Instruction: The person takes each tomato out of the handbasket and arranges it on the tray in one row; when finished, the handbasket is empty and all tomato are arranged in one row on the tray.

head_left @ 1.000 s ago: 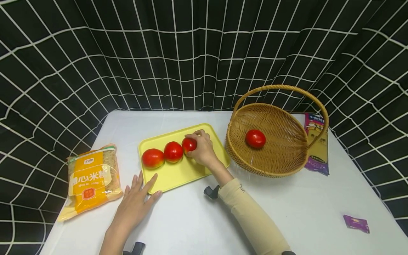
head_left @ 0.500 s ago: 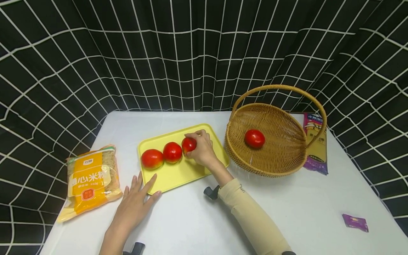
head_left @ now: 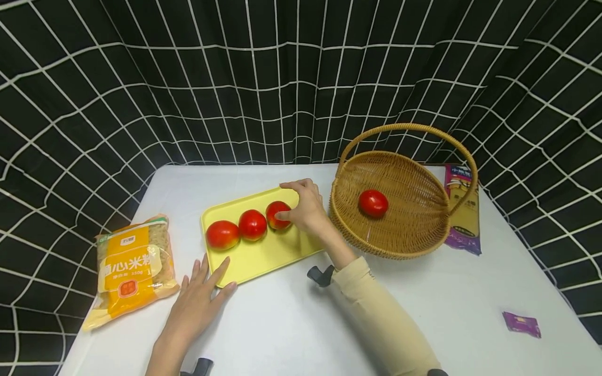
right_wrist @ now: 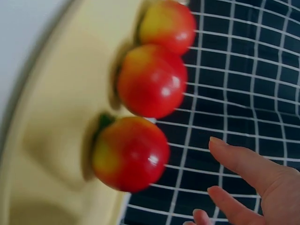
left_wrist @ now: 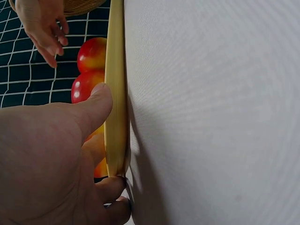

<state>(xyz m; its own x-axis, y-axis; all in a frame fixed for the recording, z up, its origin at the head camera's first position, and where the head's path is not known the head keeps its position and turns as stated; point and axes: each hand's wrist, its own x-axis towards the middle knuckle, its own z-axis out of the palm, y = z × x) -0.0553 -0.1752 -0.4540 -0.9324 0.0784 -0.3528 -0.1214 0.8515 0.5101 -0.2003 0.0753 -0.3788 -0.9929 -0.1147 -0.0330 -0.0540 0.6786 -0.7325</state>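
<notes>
Three red tomatoes with yellow patches sit in a row on a yellow tray [head_left: 256,261]: a left one [head_left: 222,235], a middle one [head_left: 253,225] and a right one [head_left: 276,211]. My right hand [head_left: 308,209] hovers over the tray's right part, thumb and fingers spread and nothing between them. In the right wrist view its fingertips [right_wrist: 220,143] stand clear of the nearest tomato [right_wrist: 133,154]. My left hand [head_left: 195,308] rests at the tray's near-left corner with fingers spread. The left wrist view has its thumb [left_wrist: 98,101] against the tray rim [left_wrist: 116,61].
Right of the tray stands a wicker basket [head_left: 414,209] with a tall handle and one red tomato [head_left: 373,203] inside. Behind it lies a purple and yellow packet [head_left: 465,222]. A noodle bag [head_left: 134,266] lies left, a small purple packet [head_left: 522,324] at right. A gridded black curtain [head_left: 263,104] hangs behind.
My right hand has let go of the right tomato and moved slightly right, its fingers opening. That tomato stays on the tray. The left hand has stayed put.
</notes>
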